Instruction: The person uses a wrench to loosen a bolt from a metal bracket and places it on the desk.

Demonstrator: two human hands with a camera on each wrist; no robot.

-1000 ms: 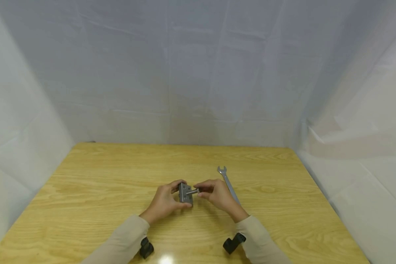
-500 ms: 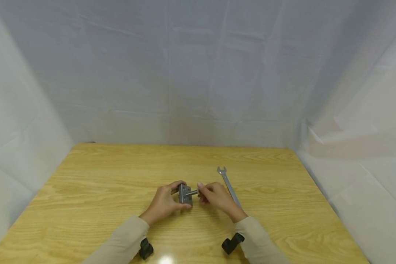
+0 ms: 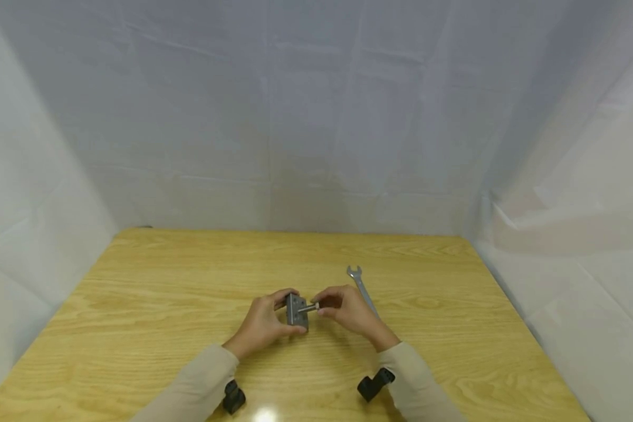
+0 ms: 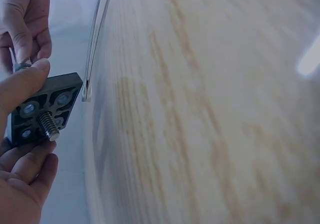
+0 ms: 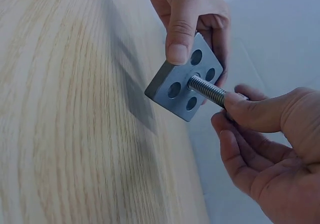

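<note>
My left hand (image 3: pixel 264 321) grips a square grey metal plate (image 5: pixel 166 84) by its edges, thumb on one side and fingers on the other. Round holes surround the plate's centre. A threaded bolt (image 5: pixel 207 90) passes through the middle; its tip sticks out of the ribbed back face in the left wrist view. My right hand (image 3: pixel 350 310) pinches the bolt's outer end between thumb and fingers, which partly hide the head. Plate and bolt are held above the wooden table (image 3: pixel 200 264).
An open-ended wrench (image 3: pixel 363 288) lies on the table just beyond my right hand, partly covered by it. White sheeting (image 3: pixel 316 117) hangs behind the table and at both sides.
My right thumb and fingers shifted forward round the bolt end half a second ago and are now back near their first position. The left hand and plate stay put.
</note>
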